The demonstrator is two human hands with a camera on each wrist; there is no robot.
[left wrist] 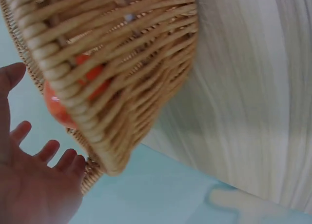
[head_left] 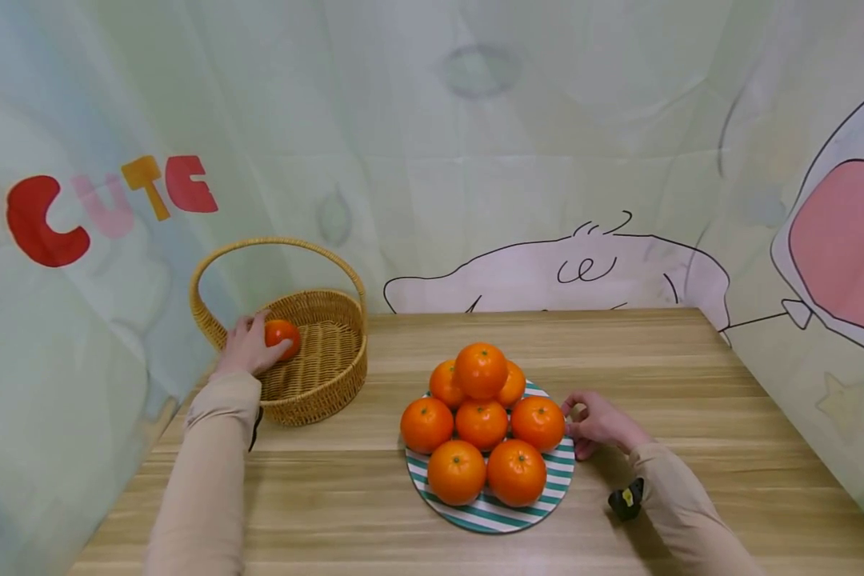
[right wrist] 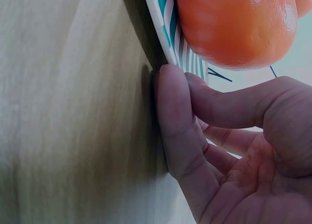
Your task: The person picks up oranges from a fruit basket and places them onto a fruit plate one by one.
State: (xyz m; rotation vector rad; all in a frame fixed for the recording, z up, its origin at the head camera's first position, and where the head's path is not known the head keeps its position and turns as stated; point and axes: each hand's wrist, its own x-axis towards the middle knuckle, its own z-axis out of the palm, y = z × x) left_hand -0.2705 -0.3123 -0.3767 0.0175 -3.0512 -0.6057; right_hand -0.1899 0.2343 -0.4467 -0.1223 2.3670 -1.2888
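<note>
At the left stands a wicker basket (head_left: 324, 388) with a tall arched handle. A round red-orange fruit (head_left: 282, 338) lies inside it, near the left wall; its exact kind is unclear. My left hand (head_left: 248, 348) reaches over the rim beside this fruit. In the left wrist view its fingers are spread, apart from the fruit (left wrist: 58, 107). A plate with green and white stripes (head_left: 486, 518) bears a stack of several oranges (head_left: 482, 424), one on top. My right hand (head_left: 605, 424) pinches the plate's right rim between thumb and fingers, close to the rightmost orange (right wrist: 234, 29).
The wooden table (head_left: 324, 512) runs between basket and plate. Behind it hangs a pale printed curtain (head_left: 403, 160) with cartoon drawings and coloured letters. A black strap with a small device (head_left: 626, 499) sits at the right wrist.
</note>
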